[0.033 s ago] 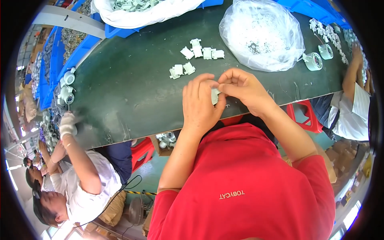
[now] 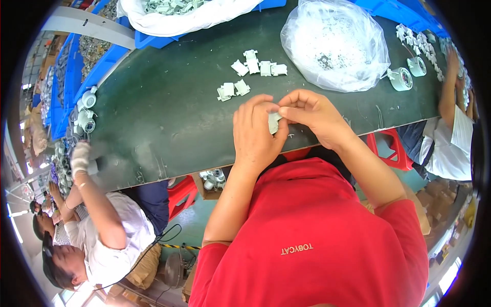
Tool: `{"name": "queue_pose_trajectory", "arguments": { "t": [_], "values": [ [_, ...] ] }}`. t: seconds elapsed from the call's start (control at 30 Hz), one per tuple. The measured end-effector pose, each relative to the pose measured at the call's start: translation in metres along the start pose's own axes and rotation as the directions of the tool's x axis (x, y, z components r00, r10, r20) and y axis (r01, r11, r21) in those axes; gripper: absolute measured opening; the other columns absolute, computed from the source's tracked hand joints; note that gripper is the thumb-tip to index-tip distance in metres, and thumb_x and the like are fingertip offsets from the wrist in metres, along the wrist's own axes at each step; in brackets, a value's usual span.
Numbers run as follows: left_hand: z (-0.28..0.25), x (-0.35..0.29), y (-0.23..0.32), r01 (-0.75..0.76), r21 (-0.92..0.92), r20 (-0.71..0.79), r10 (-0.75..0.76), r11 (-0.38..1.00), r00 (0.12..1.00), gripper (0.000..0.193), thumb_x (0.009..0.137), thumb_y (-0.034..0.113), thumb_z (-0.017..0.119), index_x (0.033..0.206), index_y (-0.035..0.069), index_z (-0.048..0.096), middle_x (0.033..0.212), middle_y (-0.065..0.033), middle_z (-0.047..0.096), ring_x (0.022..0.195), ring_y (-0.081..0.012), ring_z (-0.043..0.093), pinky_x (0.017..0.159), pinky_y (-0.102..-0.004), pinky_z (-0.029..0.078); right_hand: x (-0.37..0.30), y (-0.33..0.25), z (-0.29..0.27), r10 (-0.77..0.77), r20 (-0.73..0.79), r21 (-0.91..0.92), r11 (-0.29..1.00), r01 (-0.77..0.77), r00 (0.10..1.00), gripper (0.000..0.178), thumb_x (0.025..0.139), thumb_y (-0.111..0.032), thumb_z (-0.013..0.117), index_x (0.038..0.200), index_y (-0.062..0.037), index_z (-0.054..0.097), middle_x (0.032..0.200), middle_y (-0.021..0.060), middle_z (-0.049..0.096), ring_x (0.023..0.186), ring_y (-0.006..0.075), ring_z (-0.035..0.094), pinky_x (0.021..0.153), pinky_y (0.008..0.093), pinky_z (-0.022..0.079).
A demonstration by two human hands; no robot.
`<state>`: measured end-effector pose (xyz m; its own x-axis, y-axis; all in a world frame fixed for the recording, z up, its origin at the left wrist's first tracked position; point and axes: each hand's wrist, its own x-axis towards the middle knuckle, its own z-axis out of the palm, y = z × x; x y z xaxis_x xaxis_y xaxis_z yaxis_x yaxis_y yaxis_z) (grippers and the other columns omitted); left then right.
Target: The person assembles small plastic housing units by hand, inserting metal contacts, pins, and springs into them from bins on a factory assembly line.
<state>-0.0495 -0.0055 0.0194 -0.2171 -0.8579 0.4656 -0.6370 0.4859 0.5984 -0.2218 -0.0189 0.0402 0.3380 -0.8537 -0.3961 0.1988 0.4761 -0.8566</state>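
Observation:
Near the front edge of the green table my left hand (image 2: 255, 128) is closed round a small pale green plastic part (image 2: 274, 122), mostly hidden by the fingers. Against the part's upper edge, my right hand (image 2: 313, 115) is pinched, thumb to fingertips. What sits in that pinch is too small or covered to make out. Just beyond my hands lie several loose pale green plastic parts (image 2: 252, 65), with a smaller group of like parts (image 2: 233, 90) nearer to me. To their right stands a clear plastic bag (image 2: 335, 48) full of small metallic-looking pieces.
Two round white-green housings (image 2: 400, 79) and a row of small white parts (image 2: 419, 45) lie at the right. A white-lined blue bin (image 2: 153, 38) of green parts stands at the back. Co-workers sit on both sides; a gloved hand (image 2: 81, 157) works at the left end.
The plastic part between my hands has shifted slightly. At the left, the co-worker's gloved hand has moved a little to the left. My arms stay in place.

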Motion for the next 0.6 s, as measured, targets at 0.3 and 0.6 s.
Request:
{"name": "queue_pose_trajectory", "arguments": {
  "t": [0.3, 0.6],
  "values": [
    [0.003, -0.001, -0.004, -0.028, -0.036, -0.03, 0.027, 0.999, 0.999, 0.037, 0.069, 0.002, 0.078, 0.098, 0.009, 0.056, 0.103, -0.0096, 0.064, 0.091, -0.031, 0.059, 0.078, -0.041, 0.045, -0.002, -0.004, -0.006, -0.015, 0.015, 0.029, 0.999, 0.015, 1.0, 0.02, 0.095, -0.011, 0.065, 0.111, 0.0011, 0.068, 0.101, 0.0054, 0.069, 0.092, 0.0104, 0.064, 0.086, 0.0264, 0.052],
    [-0.021, 0.001, -0.009, -0.02, -0.077, 0.137, 0.031, 0.997, 0.99, 0.033, 0.069, 0.004, 0.079, 0.094, 0.009, 0.06, 0.102, -0.0071, 0.065, 0.095, -0.0303, 0.06, 0.084, -0.0404, 0.045, 0.001, 0.017, 0.008, -0.086, -0.001, -0.048, 0.995, 0.086, 0.996, 0.014, 0.097, -0.007, 0.058, 0.107, 0.0014, 0.063, 0.097, 0.0021, 0.065, 0.088, 0.0091, 0.06, 0.081, 0.0255, 0.049]
  ]
}}
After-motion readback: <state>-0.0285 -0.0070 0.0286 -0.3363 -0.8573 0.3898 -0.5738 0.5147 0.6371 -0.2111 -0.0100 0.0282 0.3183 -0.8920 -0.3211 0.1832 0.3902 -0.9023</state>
